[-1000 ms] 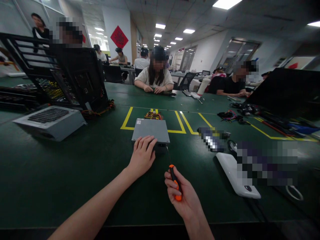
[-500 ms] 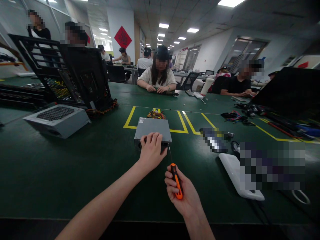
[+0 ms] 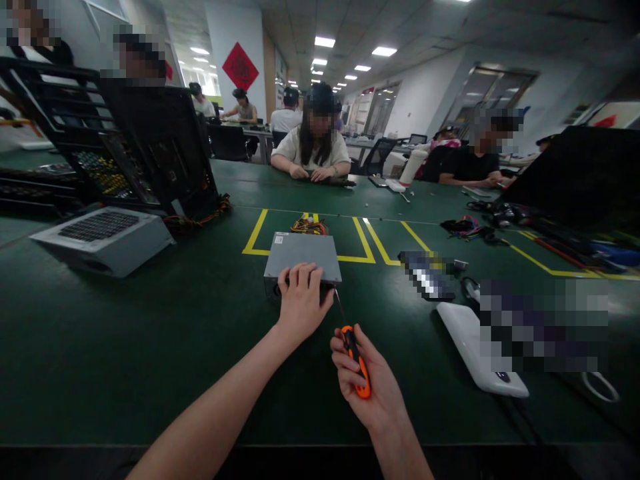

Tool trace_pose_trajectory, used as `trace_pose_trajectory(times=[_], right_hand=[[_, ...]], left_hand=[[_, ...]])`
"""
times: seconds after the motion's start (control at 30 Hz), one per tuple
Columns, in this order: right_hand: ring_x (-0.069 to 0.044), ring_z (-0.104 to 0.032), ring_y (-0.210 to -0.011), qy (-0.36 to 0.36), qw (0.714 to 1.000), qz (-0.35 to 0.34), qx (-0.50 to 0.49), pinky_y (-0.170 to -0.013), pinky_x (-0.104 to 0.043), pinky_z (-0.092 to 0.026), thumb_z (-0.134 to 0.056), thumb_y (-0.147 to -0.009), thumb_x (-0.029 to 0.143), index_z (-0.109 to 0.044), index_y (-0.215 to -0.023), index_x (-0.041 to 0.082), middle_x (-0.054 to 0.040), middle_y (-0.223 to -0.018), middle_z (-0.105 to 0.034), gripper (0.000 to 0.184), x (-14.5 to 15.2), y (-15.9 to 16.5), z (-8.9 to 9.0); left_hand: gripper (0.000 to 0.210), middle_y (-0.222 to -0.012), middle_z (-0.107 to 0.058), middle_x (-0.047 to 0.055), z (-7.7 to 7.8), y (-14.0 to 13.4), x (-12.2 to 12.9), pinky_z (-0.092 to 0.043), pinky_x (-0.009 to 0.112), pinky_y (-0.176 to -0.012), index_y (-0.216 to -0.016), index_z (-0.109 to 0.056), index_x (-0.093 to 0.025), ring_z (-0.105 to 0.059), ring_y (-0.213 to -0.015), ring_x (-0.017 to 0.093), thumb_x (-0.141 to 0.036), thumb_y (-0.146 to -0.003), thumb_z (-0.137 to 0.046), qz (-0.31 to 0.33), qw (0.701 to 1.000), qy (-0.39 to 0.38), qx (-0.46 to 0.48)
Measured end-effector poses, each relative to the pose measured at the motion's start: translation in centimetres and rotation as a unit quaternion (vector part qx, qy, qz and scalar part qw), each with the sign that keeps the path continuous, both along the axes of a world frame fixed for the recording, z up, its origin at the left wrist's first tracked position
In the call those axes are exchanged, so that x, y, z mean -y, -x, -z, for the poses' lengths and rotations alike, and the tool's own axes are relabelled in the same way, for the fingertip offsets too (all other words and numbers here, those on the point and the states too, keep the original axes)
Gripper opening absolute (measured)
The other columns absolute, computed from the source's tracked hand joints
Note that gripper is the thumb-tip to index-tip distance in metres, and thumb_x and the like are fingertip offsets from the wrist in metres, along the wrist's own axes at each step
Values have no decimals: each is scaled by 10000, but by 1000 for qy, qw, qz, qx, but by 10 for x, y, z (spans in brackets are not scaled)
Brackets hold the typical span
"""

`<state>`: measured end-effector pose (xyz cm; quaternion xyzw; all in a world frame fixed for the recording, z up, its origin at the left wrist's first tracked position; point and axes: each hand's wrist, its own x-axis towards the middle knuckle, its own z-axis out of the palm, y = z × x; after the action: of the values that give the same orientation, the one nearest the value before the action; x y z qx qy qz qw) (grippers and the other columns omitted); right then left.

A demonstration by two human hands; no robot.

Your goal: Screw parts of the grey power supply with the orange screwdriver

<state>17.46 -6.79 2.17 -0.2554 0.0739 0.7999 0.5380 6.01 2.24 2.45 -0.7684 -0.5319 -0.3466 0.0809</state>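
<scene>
A grey computer power supply (image 3: 306, 252) lies flat on the green table, its bundle of coloured wires (image 3: 315, 227) at the far side. My left hand (image 3: 303, 303) grips its near edge, fingers over the top and thumb at the front face near the right corner. An orange and black screwdriver (image 3: 358, 363) is held in my right hand (image 3: 375, 383), fingers wrapped round the handle. Its thin shaft points up and away, the tip at the near right corner of the power supply. Whether the tip sits in a screw is too small to tell.
Another power supply (image 3: 145, 248) and an open black computer case (image 3: 155, 143) stand at the left. On the right lie a white device (image 3: 467, 347), cables (image 3: 467, 228) and a large dark panel (image 3: 585, 180). A person (image 3: 313, 143) sits across the table. Yellow tape (image 3: 357, 259) marks the tabletop.
The view has shifted slightly. The screwdriver handle leans a little differently in my right hand, its lower end further right. My left hand keeps its place on the power supply.
</scene>
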Motion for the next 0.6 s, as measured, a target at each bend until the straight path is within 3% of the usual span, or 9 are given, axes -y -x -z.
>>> trace_pose_trajectory(times=[0.2, 0.4, 0.6], right_hand=[[-1, -339, -420, 3, 1000, -7, 7, -302, -71, -294, -367, -899, 257, -477, -874, 108, 18, -679, -411, 186, -1, -1, 1], [12, -319, -401, 4, 1000, -3, -14, -280, -62, -251, -383, -895, 273, -471, -885, 101, 11, -698, -428, 194, -2, -1, 0], [1, -338, -397, 1, 1000, -15, 10, -297, -75, -280, -338, -908, 256, -484, -892, 112, 21, -654, -416, 206, -2, 0, 2]], left_hand=[[321, -1134, -504, 102, 1, -1, -1, -206, 457, -986, -1066, -498, -175, -394, -1102, 256, -321, -781, -528, -2, 1000, -4, 4], [316, -1127, -505, 109, 1, -1, -1, -222, 466, -974, -1066, -503, -180, -398, -1102, 266, -312, -779, -529, -4, 1000, -5, 1], [313, -1131, -506, 110, 1, -1, -1, -221, 466, -978, -1066, -504, -179, -397, -1105, 266, -312, -784, -522, -5, 1000, -2, 1]])
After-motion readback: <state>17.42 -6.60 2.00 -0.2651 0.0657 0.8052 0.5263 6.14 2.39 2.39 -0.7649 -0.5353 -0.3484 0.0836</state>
